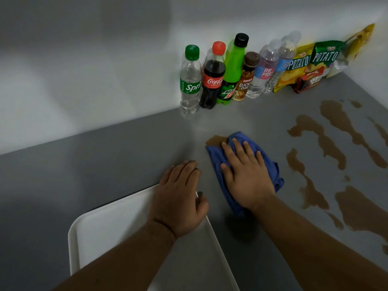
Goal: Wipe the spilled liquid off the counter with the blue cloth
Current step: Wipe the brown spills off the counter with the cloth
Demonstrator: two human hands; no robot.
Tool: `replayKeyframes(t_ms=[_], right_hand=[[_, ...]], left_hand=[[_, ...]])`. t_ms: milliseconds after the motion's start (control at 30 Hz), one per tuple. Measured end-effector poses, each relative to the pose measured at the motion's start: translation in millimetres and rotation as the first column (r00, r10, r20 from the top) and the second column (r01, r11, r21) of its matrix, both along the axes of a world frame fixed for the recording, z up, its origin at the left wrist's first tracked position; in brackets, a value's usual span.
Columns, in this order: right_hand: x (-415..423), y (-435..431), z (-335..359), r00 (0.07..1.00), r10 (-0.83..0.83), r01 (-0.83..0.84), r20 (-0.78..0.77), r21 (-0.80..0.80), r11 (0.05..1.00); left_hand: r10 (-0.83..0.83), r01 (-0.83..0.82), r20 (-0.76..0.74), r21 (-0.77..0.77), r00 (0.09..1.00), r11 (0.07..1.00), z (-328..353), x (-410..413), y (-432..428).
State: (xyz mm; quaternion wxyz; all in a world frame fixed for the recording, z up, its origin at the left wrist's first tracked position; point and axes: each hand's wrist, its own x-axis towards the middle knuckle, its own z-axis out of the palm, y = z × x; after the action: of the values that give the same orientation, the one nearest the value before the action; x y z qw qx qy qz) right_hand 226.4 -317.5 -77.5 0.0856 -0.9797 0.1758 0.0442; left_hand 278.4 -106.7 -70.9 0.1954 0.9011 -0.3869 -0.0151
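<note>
The crumpled blue cloth (pixel 216 162) lies on the grey counter (pixel 105 164), and my right hand (pixel 245 173) presses flat on it with straight, spread fingers. A small brown patch of liquid (pixel 215 140) shows at the cloth's far left corner. Larger brown spilled liquid (pixel 333 127) spreads in streaks and pools over the counter to the right of the cloth. My left hand (pixel 180 196) rests on the far corner of a white tray (pixel 109 227), fingers relaxed and lightly curled, holding nothing.
Along the back wall stand several bottles, among them a Sprite bottle (pixel 190 80), a Coca-Cola bottle (pixel 213 78) and a green Mountain Dew bottle (pixel 232 70). Potato chip bags (pixel 323 57) and a red snack pack (pixel 310 80) lean in the far right corner.
</note>
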Motion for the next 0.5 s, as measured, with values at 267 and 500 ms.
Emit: replayKeyframes(t_ms=[267,500], right_hand=[[-36,39,-5,0.999,0.038,-0.039,0.022,0.050,0.998],[26,1,1,0.998,0.035,-0.039,0.060,0.065,0.997]], left_hand=[[0.005,-0.005,-0.036,0.001,0.999,1.000,0,1,0],[0.005,-0.005,-0.028,0.000,1.000,1.000,-1,1,0]])
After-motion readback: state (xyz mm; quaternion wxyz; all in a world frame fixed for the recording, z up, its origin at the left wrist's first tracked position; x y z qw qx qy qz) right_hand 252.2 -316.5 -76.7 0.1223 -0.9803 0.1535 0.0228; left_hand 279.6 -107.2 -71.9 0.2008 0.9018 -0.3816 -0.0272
